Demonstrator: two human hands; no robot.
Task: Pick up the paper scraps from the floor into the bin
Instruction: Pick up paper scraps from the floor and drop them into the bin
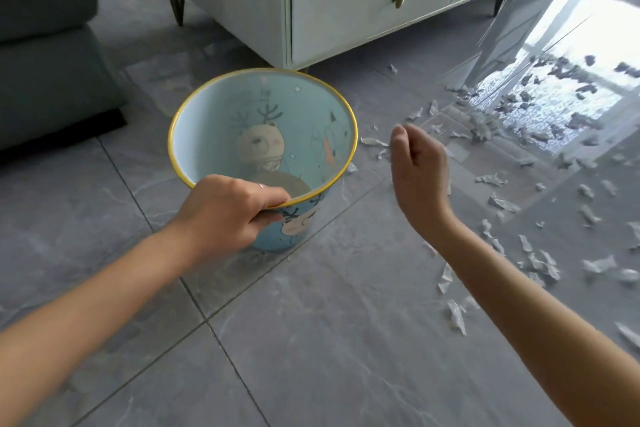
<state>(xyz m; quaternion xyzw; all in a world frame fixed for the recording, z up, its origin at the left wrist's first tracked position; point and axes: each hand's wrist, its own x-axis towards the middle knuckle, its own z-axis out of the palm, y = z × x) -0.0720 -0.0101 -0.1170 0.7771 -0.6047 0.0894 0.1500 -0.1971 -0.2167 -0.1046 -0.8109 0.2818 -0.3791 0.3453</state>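
Note:
A light blue bin (214, 121) with a gold rim and cartoon animal prints stands upright on the grey tiled floor; nothing shows inside it. My left hand (228, 210) grips its near rim, thumb outside and fingers hooked over the edge. My right hand (419, 170) hovers to the right of the bin, above the floor, fingers loosely curled and holding nothing. Several white paper scraps (502, 203) lie scattered across the floor to the right, stretching from near my right forearm to a sunlit patch (554, 97).
A white cabinet (346, 3) on thin legs stands just behind the bin. A dark grey sofa (45, 55) fills the left side. More scraps (457, 317) lie close under my right forearm.

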